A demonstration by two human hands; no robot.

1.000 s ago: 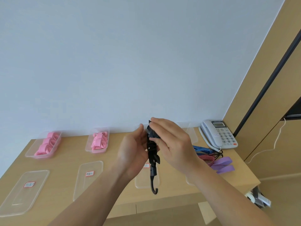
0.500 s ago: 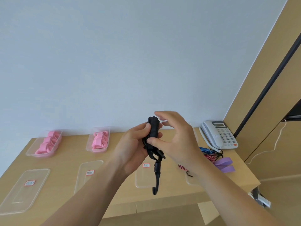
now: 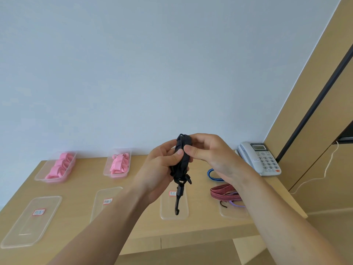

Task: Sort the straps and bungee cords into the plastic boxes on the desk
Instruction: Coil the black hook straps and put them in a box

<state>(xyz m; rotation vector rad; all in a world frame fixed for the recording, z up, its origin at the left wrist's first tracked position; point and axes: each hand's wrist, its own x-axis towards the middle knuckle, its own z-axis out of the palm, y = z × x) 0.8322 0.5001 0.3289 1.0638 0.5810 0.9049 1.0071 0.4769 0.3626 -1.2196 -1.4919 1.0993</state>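
Head: black strap between both hands.

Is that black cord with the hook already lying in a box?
No, the left hand and right hand hold the black cord up above the desk.

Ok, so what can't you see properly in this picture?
Head view, label on the near-left clear lid: writing too small to read.
Head view, black bungee cord: its middle covered by the left hand and right hand.
Head view, purple strap: mostly behind the right forearm.
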